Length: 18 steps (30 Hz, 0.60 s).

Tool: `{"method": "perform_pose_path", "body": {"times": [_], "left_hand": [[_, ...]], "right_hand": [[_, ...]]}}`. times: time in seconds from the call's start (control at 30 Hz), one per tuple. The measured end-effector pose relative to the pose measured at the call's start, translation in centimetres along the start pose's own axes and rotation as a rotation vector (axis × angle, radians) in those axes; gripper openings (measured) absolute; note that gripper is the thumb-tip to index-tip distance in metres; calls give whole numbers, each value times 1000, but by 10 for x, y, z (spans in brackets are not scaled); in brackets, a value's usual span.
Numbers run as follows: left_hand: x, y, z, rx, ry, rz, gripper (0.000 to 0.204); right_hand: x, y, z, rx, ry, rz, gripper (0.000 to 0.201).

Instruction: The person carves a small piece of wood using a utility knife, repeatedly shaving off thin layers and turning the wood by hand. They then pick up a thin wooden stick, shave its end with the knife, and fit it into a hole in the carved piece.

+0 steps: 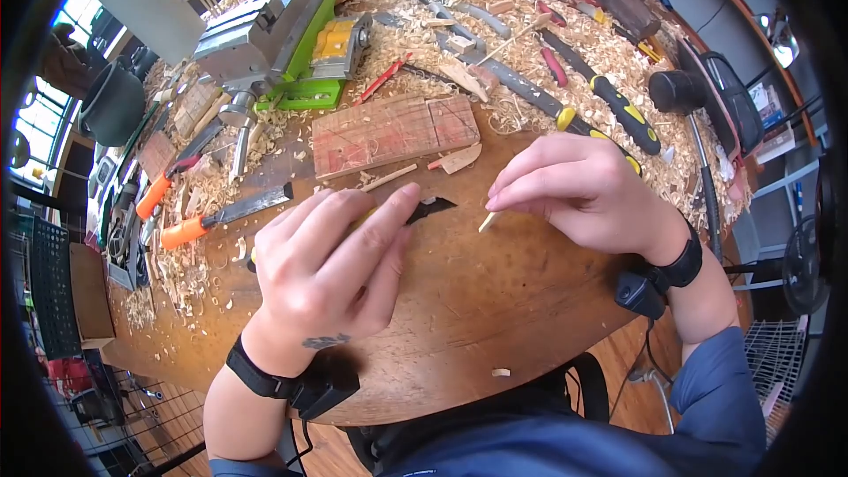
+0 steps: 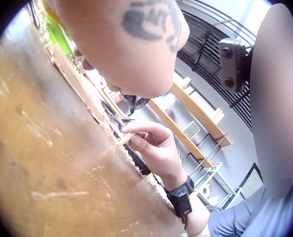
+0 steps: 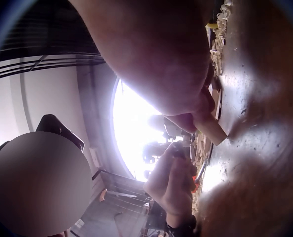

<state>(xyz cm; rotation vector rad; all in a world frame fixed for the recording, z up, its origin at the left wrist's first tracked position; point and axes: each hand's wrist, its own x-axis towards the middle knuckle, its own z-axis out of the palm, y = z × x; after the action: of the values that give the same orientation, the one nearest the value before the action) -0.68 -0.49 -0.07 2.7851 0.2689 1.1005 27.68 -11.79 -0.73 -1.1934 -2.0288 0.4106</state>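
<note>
My left hand (image 1: 322,256) grips a utility knife; its dark blade (image 1: 435,208) sticks out past the fingertips toward the right. Most of the handle is hidden by the fingers, with a little yellow showing. Across from it, my right hand (image 1: 579,194) pinches a small pale wood strip (image 1: 486,223) between thumb and fingers, its free end slanting down at the tabletop. The right wrist view shows that same strip (image 3: 213,131) with a squared-off end close over the table. The blade and the strip are apart.
Behind the hands lies a reddish wooden board (image 1: 393,137). A vise on a green base (image 1: 305,93) stands at the back left. Chisels with orange handles (image 1: 184,232) lie left, yellow-black tools (image 1: 623,110) right, among wood shavings. A small wood chip (image 1: 502,372) lies near the front edge.
</note>
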Motion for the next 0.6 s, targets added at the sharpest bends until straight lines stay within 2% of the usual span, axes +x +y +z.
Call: {"method": "perform_pose_path", "body": {"times": [0.07, 0.33, 0.6], "left_hand": [[0, 2, 0, -7, -35, 3, 38], [-4, 13, 8, 17, -166, 18, 40], [-4, 13, 13, 3, -157, 32, 41]], "right_hand": [[0, -1, 0, 94, -12, 43, 26], [2, 1, 6, 151, -8, 47, 17], [0, 7, 10, 243, 16, 133, 16]]}}
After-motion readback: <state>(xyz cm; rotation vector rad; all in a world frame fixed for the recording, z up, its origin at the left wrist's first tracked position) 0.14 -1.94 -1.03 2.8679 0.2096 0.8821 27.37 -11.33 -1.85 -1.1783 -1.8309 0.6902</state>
